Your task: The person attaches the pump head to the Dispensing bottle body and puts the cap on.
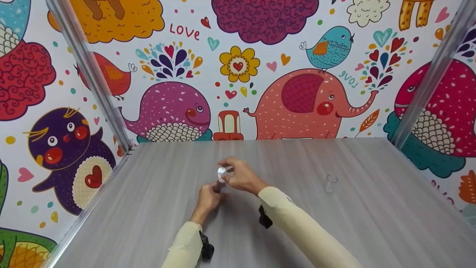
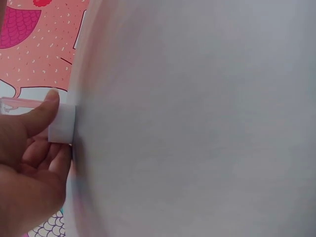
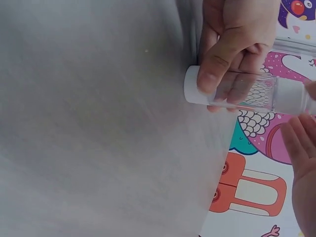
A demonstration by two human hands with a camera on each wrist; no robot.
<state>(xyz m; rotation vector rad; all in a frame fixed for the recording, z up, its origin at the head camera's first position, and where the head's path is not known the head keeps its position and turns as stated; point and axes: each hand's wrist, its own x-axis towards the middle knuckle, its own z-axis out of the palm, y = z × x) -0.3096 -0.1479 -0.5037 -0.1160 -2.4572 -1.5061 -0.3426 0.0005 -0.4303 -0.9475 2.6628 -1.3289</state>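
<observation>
A clear bottle [image 3: 264, 94] with a white base [image 3: 192, 86] and a white collar [image 3: 289, 95] stands upright between the hands; its white top [image 1: 221, 171] shows in the head view. Low on the bottle, the left hand [image 1: 208, 201] grips it, thumb against the white base [image 2: 62, 123]; this left hand [image 2: 34, 158] is at the left edge of the left wrist view. The right hand [image 1: 243, 176] holds the top end between thumb and fingers. In the right wrist view the right hand [image 3: 303, 153] is partly cut off, and the left hand [image 3: 237, 39] wraps the lower part.
A small clear, open cup [image 1: 331, 184] stands to the right of the hands on the grey wood-grain table [image 1: 148, 208]. Behind the table rises a wall [image 1: 230, 33] with colourful cartoon animals, and metal posts [image 1: 93, 78] stand at both sides.
</observation>
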